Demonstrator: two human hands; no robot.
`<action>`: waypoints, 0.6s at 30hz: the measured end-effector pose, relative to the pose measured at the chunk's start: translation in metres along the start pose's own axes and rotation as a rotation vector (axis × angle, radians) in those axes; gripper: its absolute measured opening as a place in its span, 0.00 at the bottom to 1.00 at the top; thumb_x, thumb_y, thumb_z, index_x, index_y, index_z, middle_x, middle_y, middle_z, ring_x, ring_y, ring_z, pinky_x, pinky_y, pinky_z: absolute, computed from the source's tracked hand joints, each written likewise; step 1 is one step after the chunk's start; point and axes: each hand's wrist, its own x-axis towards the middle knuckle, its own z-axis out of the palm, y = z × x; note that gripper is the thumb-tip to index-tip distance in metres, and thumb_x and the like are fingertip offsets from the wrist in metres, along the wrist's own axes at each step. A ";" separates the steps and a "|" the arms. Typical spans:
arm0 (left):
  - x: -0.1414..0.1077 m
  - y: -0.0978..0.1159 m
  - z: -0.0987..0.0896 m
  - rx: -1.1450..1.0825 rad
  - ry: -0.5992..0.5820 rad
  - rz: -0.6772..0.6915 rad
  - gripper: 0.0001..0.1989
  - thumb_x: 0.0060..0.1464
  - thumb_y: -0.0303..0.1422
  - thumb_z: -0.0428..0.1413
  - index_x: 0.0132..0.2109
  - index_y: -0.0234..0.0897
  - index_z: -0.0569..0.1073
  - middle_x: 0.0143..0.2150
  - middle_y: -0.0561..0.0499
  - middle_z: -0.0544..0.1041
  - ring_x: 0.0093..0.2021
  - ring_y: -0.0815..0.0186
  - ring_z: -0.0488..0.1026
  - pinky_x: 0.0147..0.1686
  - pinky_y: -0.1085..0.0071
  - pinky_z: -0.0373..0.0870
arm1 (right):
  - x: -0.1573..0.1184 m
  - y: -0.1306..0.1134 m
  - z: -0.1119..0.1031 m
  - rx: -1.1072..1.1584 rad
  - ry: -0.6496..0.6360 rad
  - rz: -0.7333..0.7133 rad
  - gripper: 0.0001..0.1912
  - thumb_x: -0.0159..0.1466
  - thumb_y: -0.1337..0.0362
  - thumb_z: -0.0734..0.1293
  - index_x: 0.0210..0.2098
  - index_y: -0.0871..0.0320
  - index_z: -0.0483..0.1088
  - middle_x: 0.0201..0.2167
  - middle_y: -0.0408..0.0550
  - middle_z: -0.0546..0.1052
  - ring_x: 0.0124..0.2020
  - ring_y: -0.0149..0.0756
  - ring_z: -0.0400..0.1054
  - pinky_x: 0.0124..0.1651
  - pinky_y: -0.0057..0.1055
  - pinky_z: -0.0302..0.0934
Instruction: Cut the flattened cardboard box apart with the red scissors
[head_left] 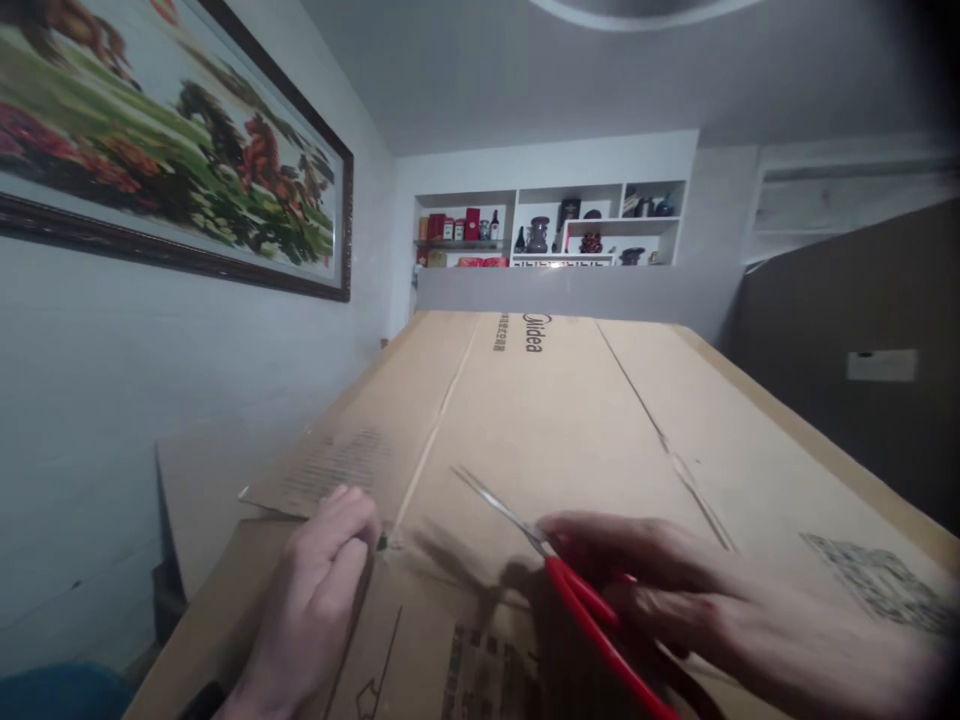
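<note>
Pointed metal scissors (561, 577) hover above creased cardboard (555, 420).

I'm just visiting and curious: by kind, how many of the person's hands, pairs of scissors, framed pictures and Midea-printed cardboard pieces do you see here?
Hands: 2 (left hand, right hand)
Scissors, red-handled: 1 pair
Framed picture: 1
Midea-printed cardboard: 1
Total: 5
</note>
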 end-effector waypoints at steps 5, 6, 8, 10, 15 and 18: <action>0.001 0.006 0.001 0.117 0.054 0.000 0.13 0.58 0.29 0.40 0.25 0.39 0.56 0.24 0.54 0.59 0.30 0.65 0.59 0.34 0.67 0.54 | 0.034 -0.029 0.012 0.171 -0.112 -0.076 0.29 0.57 0.45 0.67 0.49 0.59 0.68 0.41 0.53 0.74 0.39 0.40 0.69 0.37 0.30 0.66; 0.001 0.007 0.001 0.132 0.057 0.002 0.13 0.58 0.28 0.40 0.25 0.39 0.56 0.24 0.54 0.60 0.29 0.65 0.59 0.34 0.67 0.55 | 0.039 -0.031 0.012 0.122 -0.130 -0.095 0.26 0.57 0.45 0.68 0.44 0.60 0.69 0.36 0.51 0.74 0.35 0.37 0.67 0.32 0.27 0.63; 0.001 0.009 0.002 0.140 0.072 -0.002 0.12 0.57 0.28 0.39 0.25 0.39 0.57 0.24 0.54 0.60 0.29 0.65 0.60 0.33 0.67 0.55 | 0.045 -0.035 0.011 -0.060 -0.119 -0.146 0.21 0.59 0.46 0.67 0.35 0.59 0.68 0.28 0.46 0.71 0.28 0.32 0.63 0.27 0.26 0.56; -0.001 0.010 0.002 0.128 0.083 -0.012 0.11 0.56 0.27 0.39 0.26 0.39 0.58 0.25 0.54 0.61 0.28 0.66 0.60 0.32 0.68 0.56 | 0.049 -0.038 0.009 -0.274 -0.053 -0.216 0.19 0.65 0.49 0.62 0.28 0.59 0.66 0.25 0.44 0.68 0.25 0.30 0.59 0.27 0.27 0.51; -0.004 0.007 0.001 0.101 0.131 -0.083 0.11 0.56 0.28 0.42 0.27 0.39 0.62 0.26 0.55 0.66 0.28 0.66 0.64 0.30 0.69 0.57 | 0.053 -0.059 0.006 -0.752 0.059 -0.323 0.16 0.67 0.61 0.60 0.24 0.59 0.66 0.22 0.44 0.66 0.23 0.29 0.56 0.27 0.29 0.43; -0.004 0.005 0.000 0.104 0.173 -0.127 0.10 0.56 0.30 0.42 0.27 0.40 0.62 0.25 0.56 0.66 0.27 0.67 0.63 0.28 0.70 0.57 | 0.061 -0.072 0.010 -0.966 0.129 -0.439 0.15 0.63 0.68 0.61 0.20 0.60 0.62 0.17 0.41 0.59 0.19 0.26 0.46 0.26 0.30 0.39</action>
